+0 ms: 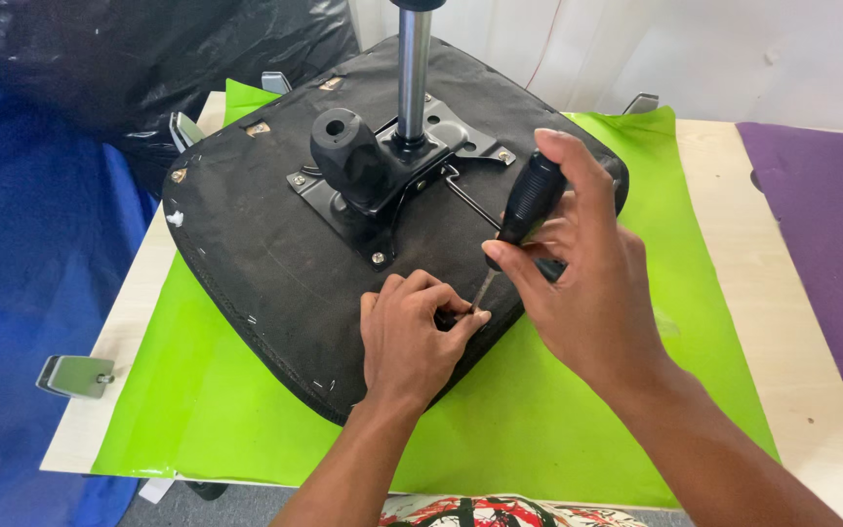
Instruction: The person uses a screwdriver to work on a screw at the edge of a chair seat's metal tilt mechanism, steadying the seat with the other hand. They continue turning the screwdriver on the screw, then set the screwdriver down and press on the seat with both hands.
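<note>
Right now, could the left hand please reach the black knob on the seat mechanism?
Probably yes: the left hand rests on the seat underside, and nothing lies between it and the black knob.

Setting: a makeshift repair or assembly workstation. Indicators: a plain wooden table (792, 322) covered with a green sheet (558, 429), metal clamps (75, 376) at its edges, well apart from the fingers, and blue (21, 293) and black plastic sheeting (148, 59) behind. An upturned chair seat (265, 254) lies under the fingers (441, 298), with a screwdriver (529, 200) gripped just beside them.
</note>
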Demonstrator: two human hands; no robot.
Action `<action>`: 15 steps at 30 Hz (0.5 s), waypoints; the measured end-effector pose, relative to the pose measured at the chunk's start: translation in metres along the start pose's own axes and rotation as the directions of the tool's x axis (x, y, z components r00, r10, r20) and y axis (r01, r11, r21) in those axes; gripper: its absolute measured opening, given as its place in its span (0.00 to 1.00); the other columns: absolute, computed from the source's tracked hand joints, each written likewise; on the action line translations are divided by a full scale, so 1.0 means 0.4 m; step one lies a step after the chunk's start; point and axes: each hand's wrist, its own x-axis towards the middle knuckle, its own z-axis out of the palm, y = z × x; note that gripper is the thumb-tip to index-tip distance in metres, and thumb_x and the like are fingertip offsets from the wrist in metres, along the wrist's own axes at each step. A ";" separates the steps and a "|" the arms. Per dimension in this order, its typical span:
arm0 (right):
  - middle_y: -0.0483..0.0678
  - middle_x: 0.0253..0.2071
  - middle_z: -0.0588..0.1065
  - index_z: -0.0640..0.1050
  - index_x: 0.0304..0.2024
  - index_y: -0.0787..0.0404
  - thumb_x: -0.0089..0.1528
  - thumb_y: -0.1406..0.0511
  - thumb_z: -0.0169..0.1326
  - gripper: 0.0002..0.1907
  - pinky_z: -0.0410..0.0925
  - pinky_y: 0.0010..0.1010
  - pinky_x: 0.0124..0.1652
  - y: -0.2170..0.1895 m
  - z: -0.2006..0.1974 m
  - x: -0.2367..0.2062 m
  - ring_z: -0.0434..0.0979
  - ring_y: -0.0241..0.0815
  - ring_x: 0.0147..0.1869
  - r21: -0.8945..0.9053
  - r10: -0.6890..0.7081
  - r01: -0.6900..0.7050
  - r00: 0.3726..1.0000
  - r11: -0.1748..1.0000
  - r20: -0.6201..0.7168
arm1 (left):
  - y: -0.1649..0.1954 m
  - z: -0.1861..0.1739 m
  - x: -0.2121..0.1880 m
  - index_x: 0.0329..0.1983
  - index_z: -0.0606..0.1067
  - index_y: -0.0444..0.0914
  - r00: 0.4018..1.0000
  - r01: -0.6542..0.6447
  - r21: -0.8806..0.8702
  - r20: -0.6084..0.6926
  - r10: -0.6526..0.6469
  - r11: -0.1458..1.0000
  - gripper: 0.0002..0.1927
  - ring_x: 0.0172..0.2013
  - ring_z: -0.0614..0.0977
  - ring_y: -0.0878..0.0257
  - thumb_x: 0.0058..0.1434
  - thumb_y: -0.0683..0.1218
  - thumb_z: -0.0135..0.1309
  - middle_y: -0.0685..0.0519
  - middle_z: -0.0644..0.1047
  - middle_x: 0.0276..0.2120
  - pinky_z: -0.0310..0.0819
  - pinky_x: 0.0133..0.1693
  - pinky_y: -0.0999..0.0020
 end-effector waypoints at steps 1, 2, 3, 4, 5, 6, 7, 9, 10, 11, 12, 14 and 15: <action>0.52 0.46 0.79 0.54 0.74 0.55 0.63 0.69 0.65 0.43 0.78 0.29 0.48 -0.001 0.003 -0.002 0.86 0.40 0.49 -0.040 -0.011 0.010 1.000 0.999 -0.021 | -0.001 0.002 -0.002 0.25 0.85 0.45 1.000 -0.010 -0.007 -0.013 0.010 1.000 0.11 0.36 0.75 0.66 0.48 0.55 0.69 0.63 0.78 0.27 0.59 0.45 0.62; 0.53 0.46 0.78 0.54 0.73 0.55 0.63 0.69 0.66 0.43 0.78 0.29 0.47 -0.002 0.005 -0.003 0.85 0.40 0.48 -0.080 -0.022 0.019 0.999 0.997 -0.042 | -0.002 0.003 -0.003 0.25 0.85 0.45 0.999 -0.021 -0.014 -0.026 0.021 1.000 0.10 0.36 0.75 0.66 0.48 0.55 0.69 0.63 0.78 0.27 0.59 0.45 0.62; 0.54 0.45 0.77 0.54 0.73 0.56 0.63 0.68 0.66 0.43 0.77 0.30 0.46 -0.002 0.006 -0.002 0.83 0.40 0.47 -0.120 -0.035 0.027 0.997 0.992 -0.062 | -0.004 0.004 -0.004 0.25 0.85 0.45 0.999 -0.032 -0.021 -0.039 0.031 0.999 0.10 0.36 0.75 0.66 0.48 0.55 0.69 0.63 0.78 0.27 0.59 0.45 0.63; 0.55 0.48 0.76 0.52 0.74 0.57 0.65 0.70 0.64 0.43 0.76 0.31 0.50 -0.002 0.005 -0.001 0.83 0.41 0.51 -0.085 -0.087 0.083 0.995 0.993 -0.050 | -0.005 0.004 -0.003 0.25 0.85 0.45 0.998 -0.037 -0.020 -0.043 0.036 0.999 0.11 0.36 0.75 0.66 0.48 0.55 0.69 0.63 0.78 0.28 0.59 0.45 0.63; 0.56 0.51 0.76 0.50 0.75 0.59 0.66 0.72 0.62 0.43 0.76 0.32 0.53 -0.002 0.002 0.002 0.82 0.42 0.55 -0.050 -0.140 0.138 0.990 0.989 -0.037 | -0.007 0.004 -0.002 0.25 0.85 0.45 0.998 -0.040 -0.020 -0.047 0.039 0.999 0.11 0.36 0.75 0.66 0.48 0.55 0.69 0.63 0.78 0.28 0.59 0.45 0.63; 0.56 0.53 0.76 0.48 0.76 0.60 0.67 0.74 0.59 0.43 0.75 0.33 0.57 -0.002 0.001 0.004 0.82 0.44 0.59 -0.014 -0.191 0.191 0.981 0.982 -0.029 | -0.008 0.004 -0.001 0.25 0.85 0.44 0.998 -0.047 -0.020 -0.049 0.046 0.999 0.11 0.36 0.75 0.66 0.48 0.55 0.69 0.63 0.78 0.28 0.59 0.45 0.63; 0.54 0.54 0.76 0.48 0.75 0.59 0.66 0.73 0.57 0.42 0.76 0.31 0.55 -0.002 -0.003 0.004 0.82 0.41 0.58 0.051 -0.121 0.121 0.993 0.991 -0.006 | -0.008 0.004 0.000 0.25 0.85 0.44 0.998 -0.040 -0.020 -0.042 0.039 0.999 0.11 0.36 0.74 0.66 0.48 0.55 0.69 0.63 0.78 0.28 0.59 0.45 0.63; 0.49 0.56 0.75 0.46 0.73 0.58 0.64 0.73 0.52 0.40 0.76 0.27 0.51 0.000 -0.011 0.005 0.82 0.37 0.56 0.178 0.014 -0.024 0.998 0.984 0.058 | -0.008 0.004 -0.001 0.25 0.85 0.44 0.999 -0.023 -0.023 -0.030 0.022 0.999 0.11 0.35 0.74 0.66 0.48 0.55 0.69 0.63 0.79 0.28 0.59 0.45 0.63; 0.50 0.54 0.77 0.47 0.74 0.57 0.65 0.73 0.54 0.41 0.77 0.28 0.51 0.000 -0.011 0.005 0.84 0.38 0.55 0.141 0.003 -0.010 0.998 0.990 0.056 | -0.007 0.004 0.001 0.25 0.85 0.45 0.999 -0.021 -0.020 -0.027 0.020 1.000 0.10 0.35 0.74 0.66 0.48 0.55 0.69 0.63 0.78 0.28 0.59 0.45 0.63; 0.51 0.52 0.80 0.49 0.74 0.56 0.65 0.72 0.57 0.42 0.78 0.29 0.51 0.001 -0.010 0.003 0.86 0.39 0.53 0.105 -0.008 0.003 0.998 0.995 0.055 | -0.006 0.004 0.001 0.25 0.85 0.45 1.000 -0.018 -0.017 -0.025 0.018 1.000 0.10 0.35 0.74 0.66 0.48 0.55 0.69 0.63 0.78 0.28 0.59 0.45 0.63; 0.52 0.50 0.82 0.50 0.75 0.56 0.66 0.72 0.60 0.43 0.79 0.29 0.51 0.002 -0.009 0.001 0.87 0.40 0.51 0.067 -0.019 0.015 0.998 0.998 0.057 | -0.005 0.005 0.000 0.25 0.85 0.45 1.000 -0.013 -0.015 -0.023 0.013 1.000 0.10 0.35 0.74 0.66 0.48 0.55 0.69 0.63 0.78 0.28 0.59 0.45 0.63; 0.56 0.50 0.79 0.51 0.73 0.54 0.64 0.71 0.63 0.44 0.79 0.29 0.48 0.003 0.006 -0.001 0.85 0.42 0.50 -0.001 -0.030 0.030 1.000 1.000 -0.007 | -0.006 0.003 -0.001 0.25 0.85 0.45 0.999 -0.027 -0.019 -0.036 0.027 0.999 0.11 0.35 0.74 0.66 0.47 0.55 0.69 0.62 0.78 0.28 0.59 0.44 0.62; 0.57 0.50 0.78 0.52 0.73 0.53 0.63 0.71 0.65 0.45 0.79 0.29 0.46 0.004 0.010 -0.001 0.84 0.44 0.50 -0.034 -0.037 0.036 0.998 0.999 -0.040 | -0.006 0.002 -0.001 0.24 0.85 0.44 0.999 -0.035 -0.020 -0.043 0.034 0.999 0.11 0.35 0.74 0.65 0.47 0.55 0.69 0.62 0.77 0.28 0.59 0.44 0.62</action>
